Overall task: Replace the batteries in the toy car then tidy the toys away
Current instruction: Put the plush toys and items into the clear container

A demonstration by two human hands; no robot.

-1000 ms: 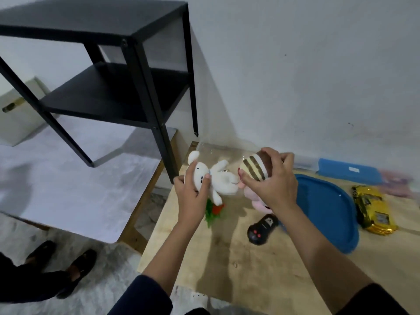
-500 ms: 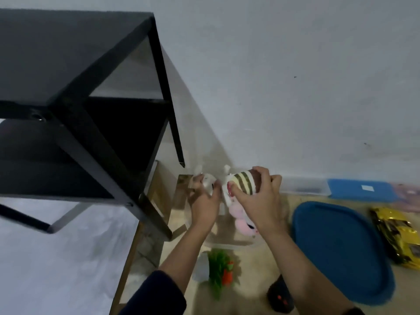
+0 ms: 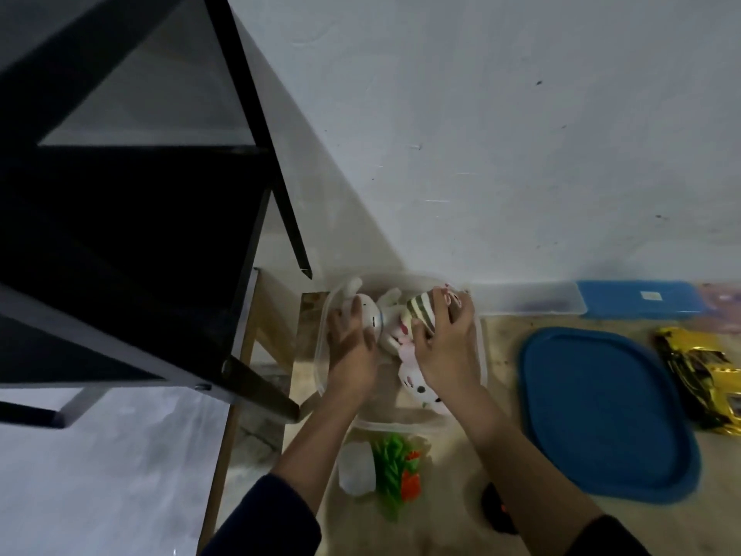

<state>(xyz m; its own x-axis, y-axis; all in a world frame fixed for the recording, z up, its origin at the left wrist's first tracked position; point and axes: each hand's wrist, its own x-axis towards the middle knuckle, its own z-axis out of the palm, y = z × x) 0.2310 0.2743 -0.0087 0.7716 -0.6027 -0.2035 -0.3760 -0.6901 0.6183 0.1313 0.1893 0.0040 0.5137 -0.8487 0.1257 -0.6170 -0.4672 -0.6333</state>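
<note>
Plush toys (image 3: 405, 327) under both hands (image 3: 401, 351)

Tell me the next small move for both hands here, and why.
Probably let go and lift out: the left hand holds the white plush rabbit and the right hand the striped plush toy, both already low inside the clear plastic tub.

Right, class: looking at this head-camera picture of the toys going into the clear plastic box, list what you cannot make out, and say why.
- Black remote control, head view: mostly hidden behind the right forearm.
- Striped brown-and-cream plush toy: largely covered by the right hand, so its shape is unclear.
- White plush rabbit: partly covered by the left hand.
- Yellow toy car: motion-blurred and dim; whether its battery cover is closed cannot be told.
- Pink item at the right edge: blurred and cut off.
</note>
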